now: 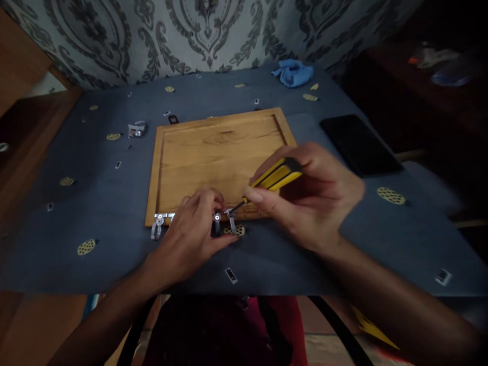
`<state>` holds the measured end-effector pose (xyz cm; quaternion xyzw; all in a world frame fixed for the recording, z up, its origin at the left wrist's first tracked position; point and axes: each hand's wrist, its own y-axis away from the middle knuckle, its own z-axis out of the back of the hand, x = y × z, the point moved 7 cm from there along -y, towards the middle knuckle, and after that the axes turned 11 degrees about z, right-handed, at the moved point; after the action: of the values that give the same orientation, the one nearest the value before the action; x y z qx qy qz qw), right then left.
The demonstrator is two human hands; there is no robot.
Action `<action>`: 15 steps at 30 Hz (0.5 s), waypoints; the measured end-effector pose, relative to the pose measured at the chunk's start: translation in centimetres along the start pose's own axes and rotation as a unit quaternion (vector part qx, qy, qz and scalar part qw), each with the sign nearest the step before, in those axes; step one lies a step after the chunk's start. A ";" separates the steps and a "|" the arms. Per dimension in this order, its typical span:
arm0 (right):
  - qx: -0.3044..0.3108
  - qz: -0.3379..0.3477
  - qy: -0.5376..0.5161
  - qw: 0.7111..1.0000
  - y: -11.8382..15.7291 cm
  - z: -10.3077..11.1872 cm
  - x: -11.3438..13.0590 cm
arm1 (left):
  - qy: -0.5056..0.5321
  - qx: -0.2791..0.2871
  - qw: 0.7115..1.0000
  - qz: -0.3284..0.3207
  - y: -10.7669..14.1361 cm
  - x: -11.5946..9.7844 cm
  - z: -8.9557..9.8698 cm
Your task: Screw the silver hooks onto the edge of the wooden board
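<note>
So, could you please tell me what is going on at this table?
A person's right hand holds a yellow and black screwdriver, its tip at a metal hook on the near edge of a wooden board. The left hand is at that edge, close beside the hook. Another hook sits at the board's near left corner, and loose metal pieces lie on the table to the left.

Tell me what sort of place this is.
Most likely a room in a home: a pineapple-print tablecloth and an ornate patterned backdrop look domestic, while the screwdriver at the near edge of the wooden board suggests it doubles as a workspace.
</note>
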<state>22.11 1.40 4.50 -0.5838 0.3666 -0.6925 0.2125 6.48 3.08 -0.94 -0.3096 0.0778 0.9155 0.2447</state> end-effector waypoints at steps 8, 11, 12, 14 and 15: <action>-0.028 -0.028 0.062 0.997 -0.6 0.8 -0.3 | 0.011 0.014 1.000 0.012 0.0 0.0 0.0; 0.005 -0.034 0.067 0.997 -0.3 0.3 -1.0 | 0.010 0.019 1.000 0.011 0.0 -0.1 0.0; 0.013 -0.038 0.070 0.997 -0.2 0.2 -1.2 | 0.010 0.019 1.000 0.009 0.0 -0.1 0.0; 0.021 -0.040 0.074 0.996 0.0 0.1 -1.5 | 0.008 0.014 1.000 0.004 0.0 -0.2 0.1; 0.027 -0.038 0.075 0.996 0.0 0.0 -1.5 | 0.008 0.012 1.000 0.002 -0.1 -0.3 0.1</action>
<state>22.44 2.48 3.49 -0.5378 0.3398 -0.7517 0.1738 6.63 3.06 -0.70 -0.3133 0.0917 0.9127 0.2458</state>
